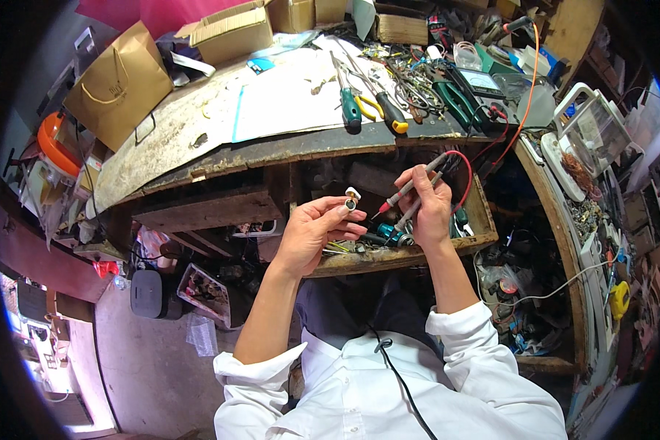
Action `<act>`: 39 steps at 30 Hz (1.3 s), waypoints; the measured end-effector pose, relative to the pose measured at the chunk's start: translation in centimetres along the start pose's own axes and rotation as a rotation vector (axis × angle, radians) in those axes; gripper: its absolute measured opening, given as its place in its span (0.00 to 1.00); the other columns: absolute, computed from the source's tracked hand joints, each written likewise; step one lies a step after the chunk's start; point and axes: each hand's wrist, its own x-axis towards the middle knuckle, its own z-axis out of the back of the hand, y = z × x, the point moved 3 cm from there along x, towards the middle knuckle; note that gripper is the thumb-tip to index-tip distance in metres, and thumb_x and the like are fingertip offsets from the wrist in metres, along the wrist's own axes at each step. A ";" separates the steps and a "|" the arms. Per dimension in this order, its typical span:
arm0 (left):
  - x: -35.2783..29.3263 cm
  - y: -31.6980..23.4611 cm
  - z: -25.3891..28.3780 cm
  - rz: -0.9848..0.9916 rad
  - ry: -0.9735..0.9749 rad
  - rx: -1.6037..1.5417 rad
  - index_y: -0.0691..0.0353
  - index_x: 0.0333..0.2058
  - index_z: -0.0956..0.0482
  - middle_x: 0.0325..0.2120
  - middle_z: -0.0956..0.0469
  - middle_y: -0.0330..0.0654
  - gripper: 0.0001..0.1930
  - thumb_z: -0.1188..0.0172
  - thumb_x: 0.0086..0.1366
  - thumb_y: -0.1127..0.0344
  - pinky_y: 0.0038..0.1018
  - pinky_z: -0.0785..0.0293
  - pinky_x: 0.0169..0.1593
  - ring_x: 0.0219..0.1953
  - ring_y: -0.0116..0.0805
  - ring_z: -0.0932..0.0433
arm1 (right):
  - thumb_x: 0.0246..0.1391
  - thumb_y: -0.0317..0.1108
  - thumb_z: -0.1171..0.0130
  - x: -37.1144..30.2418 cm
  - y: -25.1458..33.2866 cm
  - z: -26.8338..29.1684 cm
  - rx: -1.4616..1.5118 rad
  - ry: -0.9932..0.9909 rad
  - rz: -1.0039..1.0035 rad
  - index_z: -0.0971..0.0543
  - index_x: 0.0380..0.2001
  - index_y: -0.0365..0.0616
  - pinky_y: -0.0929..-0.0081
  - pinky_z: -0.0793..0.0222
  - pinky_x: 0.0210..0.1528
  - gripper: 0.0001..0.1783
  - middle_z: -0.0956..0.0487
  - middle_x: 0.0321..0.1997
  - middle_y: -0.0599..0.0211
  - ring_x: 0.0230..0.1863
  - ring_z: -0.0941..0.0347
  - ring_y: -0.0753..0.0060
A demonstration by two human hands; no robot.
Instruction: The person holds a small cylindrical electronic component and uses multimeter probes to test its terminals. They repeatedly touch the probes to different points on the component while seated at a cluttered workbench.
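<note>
My left hand (308, 231) pinches a small white part (353, 195) with a brass-coloured metal end and a dark round opening; its exact kind is too small to make out. In my right hand (431, 205) are two test probes (397, 198), held together like chopsticks. The red-collared tip points down and left, a short way from the white part and apart from it. A red lead (469, 180) loops from the probes toward an analog multimeter (481, 82) on the bench. Both hands hover over an open wooden drawer (484, 220) with tools and loose parts inside.
On the bench (176, 165) lie a green-handled screwdriver (350, 106), a black-and-yellow screwdriver (392, 114), green-handled pliers (451, 103) and white sheets (286, 103). A brown paper bag (121, 88) and cardboard boxes (235, 33) stand behind. Cluttered parts fill the right-hand compartment (521, 293).
</note>
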 end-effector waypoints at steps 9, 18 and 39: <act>0.0 -0.1 0.0 0.016 -0.007 -0.022 0.69 0.50 0.23 0.40 0.17 0.52 0.14 0.43 0.72 0.66 0.28 0.16 0.40 0.37 0.37 0.14 | 0.62 0.35 0.36 -0.2 0.7 -0.5 0.095 0.059 0.057 0.19 0.33 0.43 0.87 0.37 0.24 0.08 0.21 0.24 0.74 0.22 0.30 0.87; 0.0 0.1 0.2 0.019 -0.002 -0.024 0.67 0.51 0.23 0.41 0.16 0.51 0.14 0.42 0.72 0.66 0.28 0.16 0.42 0.39 0.38 0.14 | 0.62 0.34 0.37 -0.2 0.6 -0.5 0.031 0.078 0.061 0.17 0.35 0.40 0.87 0.36 0.25 0.08 0.17 0.27 0.68 0.26 0.24 0.84; 0.0 -0.1 0.0 0.037 -0.010 -0.018 0.69 0.51 0.23 0.42 0.17 0.52 0.14 0.42 0.71 0.67 0.29 0.16 0.42 0.40 0.39 0.14 | 0.62 0.34 0.35 -0.3 0.6 -0.8 -0.024 0.089 0.083 0.17 0.35 0.41 0.87 0.37 0.25 0.07 0.17 0.28 0.69 0.27 0.23 0.84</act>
